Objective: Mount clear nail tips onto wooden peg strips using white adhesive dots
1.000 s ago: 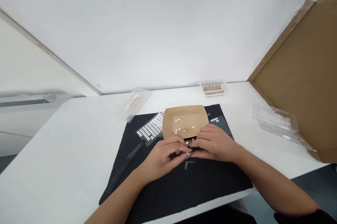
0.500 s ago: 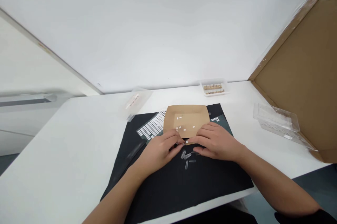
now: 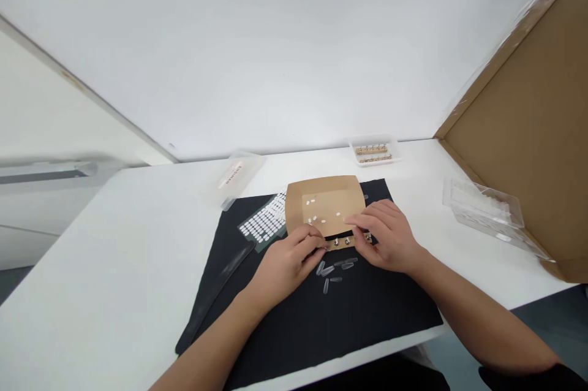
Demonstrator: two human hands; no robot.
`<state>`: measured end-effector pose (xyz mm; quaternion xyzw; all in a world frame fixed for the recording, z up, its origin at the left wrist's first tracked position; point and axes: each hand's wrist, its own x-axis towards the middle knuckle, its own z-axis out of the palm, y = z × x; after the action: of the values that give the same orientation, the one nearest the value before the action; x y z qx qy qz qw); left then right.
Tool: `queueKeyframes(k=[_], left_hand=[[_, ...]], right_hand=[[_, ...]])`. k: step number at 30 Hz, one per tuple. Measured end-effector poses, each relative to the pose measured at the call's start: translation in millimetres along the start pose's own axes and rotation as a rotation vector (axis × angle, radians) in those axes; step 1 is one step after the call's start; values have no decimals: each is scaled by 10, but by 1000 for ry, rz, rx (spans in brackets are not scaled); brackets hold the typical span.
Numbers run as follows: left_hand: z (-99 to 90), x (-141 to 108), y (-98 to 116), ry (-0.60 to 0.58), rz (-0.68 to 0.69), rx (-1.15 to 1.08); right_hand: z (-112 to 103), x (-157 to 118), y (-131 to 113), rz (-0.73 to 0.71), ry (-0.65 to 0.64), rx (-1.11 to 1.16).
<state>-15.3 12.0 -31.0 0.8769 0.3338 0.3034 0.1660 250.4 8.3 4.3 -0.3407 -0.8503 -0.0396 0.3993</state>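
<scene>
My left hand [image 3: 294, 259] has its fingertips closed on the left end of a narrow wooden strip [image 3: 341, 244] that carries small metal studs. Over the near right edge of a brown paper tray [image 3: 325, 184], my right hand [image 3: 388, 235] hovers with thumb and index finger apart. Whether a tiny piece is stuck to its fingertip is too small to tell. Several small white ovals [image 3: 323, 221] lie scattered in the tray. Below the strip, several clear nail tips [image 3: 327, 271] rest on the black cloth [image 3: 340, 330].
A sheet of white oval stickers [image 3: 264, 222] lies left of the tray. Behind are a clear bag [image 3: 241, 176] and a plastic box with studded strips [image 3: 375, 151]. A clear case [image 3: 482, 207] stands at right beside a large cardboard panel [image 3: 528, 121].
My right hand has lifted off the strip and moved right and up to the tray's edge, its fingers parting. More of the strip and its studs now shows. My left hand stays nearly in place.
</scene>
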Motion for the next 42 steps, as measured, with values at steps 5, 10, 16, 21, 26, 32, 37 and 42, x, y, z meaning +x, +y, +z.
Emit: queueKeyframes(k=[5,10,16,21,26,32,37,42], left_hand=[[14,7,8,12,9,4],[30,-3,12,23,-20,39],[56,-13,-17,55,-79,16],[72,-16,-33,18,-100,-22],[53,-3,-10,-23,-130,-64],[53,-3,-3,-58,-126,-32],[68,-26,-18,-74,-140,7],[63,-29,-9,-74,-149,20]], right_hand=[[36,0,15,131,53,14],[48,-23,18,237,154,47],[43,-27,-11,244,158,71],[46,-28,-37,212,190,84],[46,-42,-42,226,263,98],[44,-50,-44,232,281,104],[49,-56,-37,218,289,93],[58,-58,-32,213,282,99]])
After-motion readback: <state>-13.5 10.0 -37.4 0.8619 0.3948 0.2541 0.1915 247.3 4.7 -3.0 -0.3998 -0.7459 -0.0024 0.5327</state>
